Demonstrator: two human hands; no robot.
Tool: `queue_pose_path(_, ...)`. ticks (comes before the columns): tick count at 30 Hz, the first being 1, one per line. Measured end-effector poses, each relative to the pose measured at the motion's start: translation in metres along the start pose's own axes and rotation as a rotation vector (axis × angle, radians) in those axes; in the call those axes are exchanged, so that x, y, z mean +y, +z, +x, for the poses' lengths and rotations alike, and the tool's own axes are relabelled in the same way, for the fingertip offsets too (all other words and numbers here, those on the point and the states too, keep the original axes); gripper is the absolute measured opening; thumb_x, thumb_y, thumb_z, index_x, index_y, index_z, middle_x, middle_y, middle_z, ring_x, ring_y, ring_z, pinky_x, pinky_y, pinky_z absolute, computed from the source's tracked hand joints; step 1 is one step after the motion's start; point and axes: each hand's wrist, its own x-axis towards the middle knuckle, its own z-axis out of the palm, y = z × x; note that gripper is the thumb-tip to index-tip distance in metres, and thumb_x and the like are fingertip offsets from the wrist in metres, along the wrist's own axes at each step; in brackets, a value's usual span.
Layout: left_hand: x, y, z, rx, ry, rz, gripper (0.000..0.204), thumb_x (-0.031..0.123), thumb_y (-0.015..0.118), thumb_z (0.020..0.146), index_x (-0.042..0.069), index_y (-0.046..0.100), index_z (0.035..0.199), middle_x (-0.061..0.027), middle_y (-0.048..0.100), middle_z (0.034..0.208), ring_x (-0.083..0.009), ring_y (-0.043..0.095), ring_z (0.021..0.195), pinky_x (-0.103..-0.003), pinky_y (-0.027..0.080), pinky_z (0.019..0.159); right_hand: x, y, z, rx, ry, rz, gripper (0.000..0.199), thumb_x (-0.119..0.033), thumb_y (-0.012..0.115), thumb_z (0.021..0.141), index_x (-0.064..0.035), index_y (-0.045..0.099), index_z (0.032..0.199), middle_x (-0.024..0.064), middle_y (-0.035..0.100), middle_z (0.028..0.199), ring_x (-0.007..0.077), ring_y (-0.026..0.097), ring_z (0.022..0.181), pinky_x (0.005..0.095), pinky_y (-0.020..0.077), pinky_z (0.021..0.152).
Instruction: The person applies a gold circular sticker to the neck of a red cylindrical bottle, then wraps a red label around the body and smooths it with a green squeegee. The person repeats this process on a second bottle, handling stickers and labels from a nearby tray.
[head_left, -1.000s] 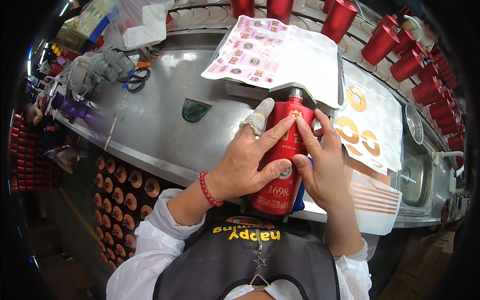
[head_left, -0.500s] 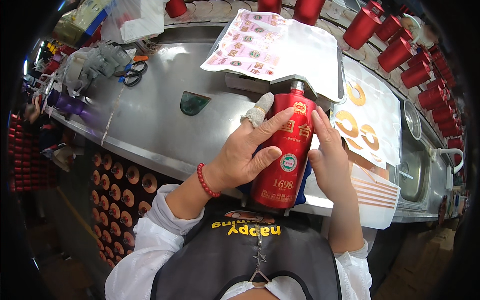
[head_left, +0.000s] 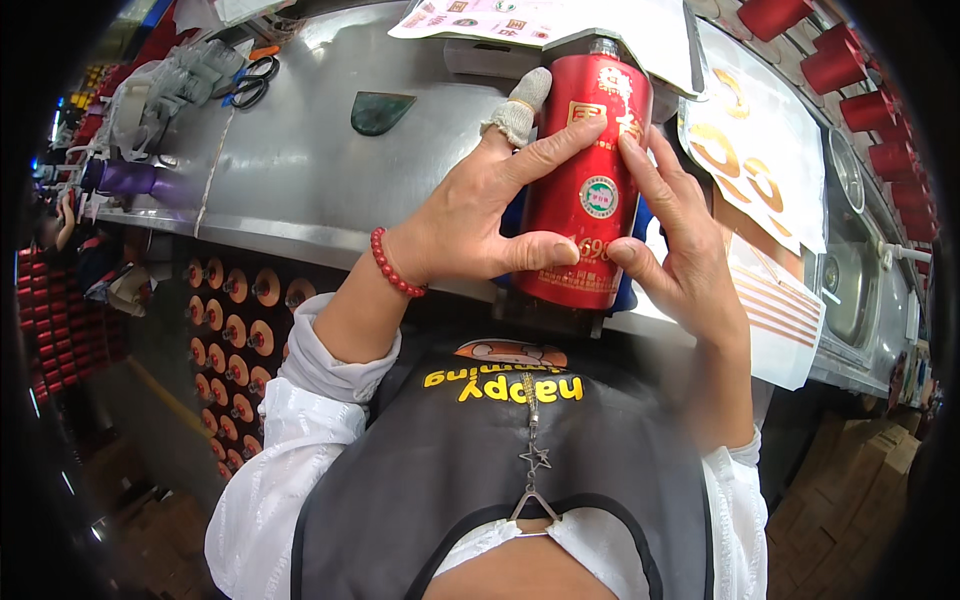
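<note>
Just beyond the dark apron [head_left: 420, 480], the red bottle [head_left: 582, 178] lies neck-away over a blue object [head_left: 626, 292] at the near edge of the counter [head_left: 290, 150]; I see the left hand [head_left: 470, 205] with thumb and forefinger spread across its printed front, and the right hand [head_left: 690, 255] with its fingers close together along the bottle's right side, thumb apart, nothing pinched. I judge the step in hand as pressing or smoothing that front, the next move calling for light, even contact. Farther off lie a dark green half-round piece [head_left: 380, 112] and scissors [head_left: 255, 85].
</note>
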Motion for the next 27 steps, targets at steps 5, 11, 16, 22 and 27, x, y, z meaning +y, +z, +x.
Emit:
queue_pose_path(5,0.001,-0.002,0.000,-0.042,-0.009,0.028,0.093,0.063,0.073,0.081,0.018,0.039,0.155,-0.0386,0.017,0.158,-0.0515,0.021,0.147,-0.050,0.025,0.119,-0.003,-0.001,-0.003,-0.037,0.042,-0.023,0.083,-0.058,0.066,0.088,-0.0115,0.043,0.152,0.0272,0.040,0.153,0.0393,0.048,0.135,0.0455,0.0424,0.108)
queue_pose_path(11,0.000,-0.002,-0.003,-0.071,-0.032,0.021,0.097,0.064,0.071,0.082,0.013,0.035,0.157,-0.0326,0.013,0.162,-0.0454,0.014,0.152,-0.051,0.016,0.121,-0.004,-0.002,-0.006,-0.046,0.060,-0.008,0.087,-0.060,0.068,0.086,-0.0119,0.042,0.153,0.0264,0.039,0.154,0.0392,0.046,0.137,0.0458,0.0433,0.107)
queue_pose_path(16,0.001,-0.005,-0.001,-0.108,-0.008,0.036,0.104,0.066,0.076,0.076,0.022,0.031,0.158,-0.0396,0.007,0.159,-0.0539,0.013,0.149,-0.053,0.023,0.119,-0.001,-0.001,-0.009,-0.038,0.013,-0.022,0.093,-0.062,0.071,0.081,-0.0113,0.042,0.153,0.0260,0.038,0.155,0.0389,0.046,0.137,0.0456,0.0424,0.108)
queue_pose_path(22,0.001,-0.005,-0.002,-0.128,-0.019,0.040,0.106,0.065,0.076,0.076,0.021,0.029,0.159,-0.0391,0.005,0.160,-0.0546,0.012,0.148,-0.053,0.022,0.120,-0.003,-0.002,-0.007,-0.028,-0.002,-0.025,0.097,-0.062,0.073,0.078,-0.0101,0.041,0.153,0.0259,0.038,0.155,0.0396,0.045,0.138,0.0463,0.0414,0.109)
queue_pose_path(27,0.005,-0.007,-0.002,-0.141,-0.034,0.064,0.110,0.064,0.077,0.076,0.016,0.025,0.160,-0.0400,0.008,0.159,-0.0538,0.013,0.149,-0.052,0.023,0.120,0.001,-0.004,-0.011,-0.043,0.016,0.015,0.095,-0.058,0.077,0.077,-0.0105,0.042,0.152,0.0309,0.037,0.152,0.0452,0.046,0.134,0.0481,0.0405,0.108)
